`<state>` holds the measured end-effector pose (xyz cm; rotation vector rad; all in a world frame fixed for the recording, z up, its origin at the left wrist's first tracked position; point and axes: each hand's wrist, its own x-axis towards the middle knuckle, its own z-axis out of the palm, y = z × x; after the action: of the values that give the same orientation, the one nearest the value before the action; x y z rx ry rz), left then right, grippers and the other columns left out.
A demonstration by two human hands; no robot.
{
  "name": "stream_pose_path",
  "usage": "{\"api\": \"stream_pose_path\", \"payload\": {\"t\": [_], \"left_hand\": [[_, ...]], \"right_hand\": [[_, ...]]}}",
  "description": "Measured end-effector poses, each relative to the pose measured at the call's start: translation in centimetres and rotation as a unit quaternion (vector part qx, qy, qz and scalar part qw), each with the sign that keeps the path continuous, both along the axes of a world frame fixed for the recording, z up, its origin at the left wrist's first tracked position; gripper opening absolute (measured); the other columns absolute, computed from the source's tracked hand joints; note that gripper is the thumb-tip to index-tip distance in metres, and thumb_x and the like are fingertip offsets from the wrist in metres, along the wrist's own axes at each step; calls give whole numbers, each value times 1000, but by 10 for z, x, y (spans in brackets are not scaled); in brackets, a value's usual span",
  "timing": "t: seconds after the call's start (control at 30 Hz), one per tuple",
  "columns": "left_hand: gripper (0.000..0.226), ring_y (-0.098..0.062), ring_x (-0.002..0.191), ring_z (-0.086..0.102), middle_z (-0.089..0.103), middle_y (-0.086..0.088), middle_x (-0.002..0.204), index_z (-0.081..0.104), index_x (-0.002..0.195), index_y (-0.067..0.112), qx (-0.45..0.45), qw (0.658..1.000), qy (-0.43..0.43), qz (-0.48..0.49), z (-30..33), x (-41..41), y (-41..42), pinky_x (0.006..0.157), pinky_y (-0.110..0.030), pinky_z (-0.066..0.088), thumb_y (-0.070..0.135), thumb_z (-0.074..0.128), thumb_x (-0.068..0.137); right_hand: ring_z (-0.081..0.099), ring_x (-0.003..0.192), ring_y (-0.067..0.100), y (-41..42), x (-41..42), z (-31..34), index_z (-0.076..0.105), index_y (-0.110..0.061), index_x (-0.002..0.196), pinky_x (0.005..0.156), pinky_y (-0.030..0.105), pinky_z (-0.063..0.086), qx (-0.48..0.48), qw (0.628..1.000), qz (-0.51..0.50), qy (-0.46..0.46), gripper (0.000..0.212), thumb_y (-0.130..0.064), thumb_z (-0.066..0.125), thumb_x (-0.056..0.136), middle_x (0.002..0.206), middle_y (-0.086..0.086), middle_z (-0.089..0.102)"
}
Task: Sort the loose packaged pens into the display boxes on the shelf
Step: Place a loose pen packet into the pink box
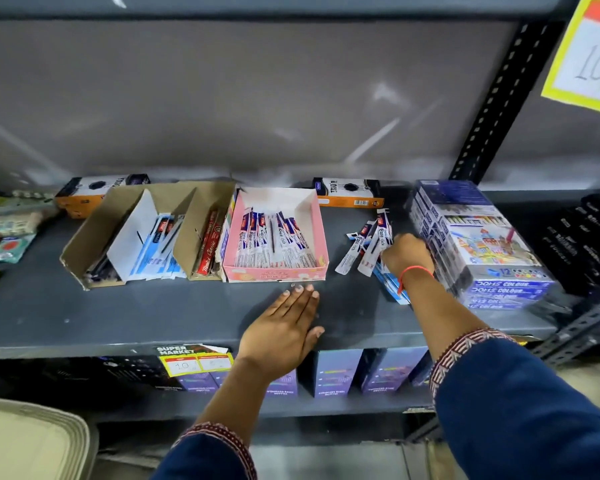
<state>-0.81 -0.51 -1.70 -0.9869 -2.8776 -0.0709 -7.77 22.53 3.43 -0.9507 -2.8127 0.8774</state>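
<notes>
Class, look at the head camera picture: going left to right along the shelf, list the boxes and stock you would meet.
Brown cardboard box with blue-packed pens → brown box of red pens → pink display box → loose packaged pens gripped by the right hand → stack of colour boxes.

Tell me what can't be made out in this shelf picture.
- Right hand: its fingers are hidden behind the hand, so the grip on the loose pens is unclear.
- Price sign: cut off by the right edge.
- Black boxes: labels too blurred to read.
- Brown box: its divider hides some contents.
</notes>
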Motion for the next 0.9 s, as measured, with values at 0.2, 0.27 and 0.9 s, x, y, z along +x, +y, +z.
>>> {"api": "stream_pose_path", "payload": {"t": [0.2,0.27,0.9], "left_hand": [[76,-24,121,50,54,-12,131,50,128,3,-8,1000,-16,15,4,3,0,103,-41,23,43,-6,96],[77,-23,124,47,50,-11,135,46,131,4,-6,1000,-8,22,8,3,2,105,-37,20,44,-8,96],[57,-16,141,-1,3,-6,156,3,147,10,15,998,-56,-7,18,9,-16,110,-23,-8,39,18,101]], "right_hand": [[65,95,39,7,-4,1,63,6,98,83,41,55,-96,995,-29,21,21,-1,52,82,109,25,67],[61,79,34,10,-2,7,62,6,96,68,36,56,-144,988,-50,35,16,0,54,84,99,22,64],[56,46,5,-90,60,63,65,-14,69,41,8,42,-530,822,121,166,20,1,63,83,47,-7,69]]}}
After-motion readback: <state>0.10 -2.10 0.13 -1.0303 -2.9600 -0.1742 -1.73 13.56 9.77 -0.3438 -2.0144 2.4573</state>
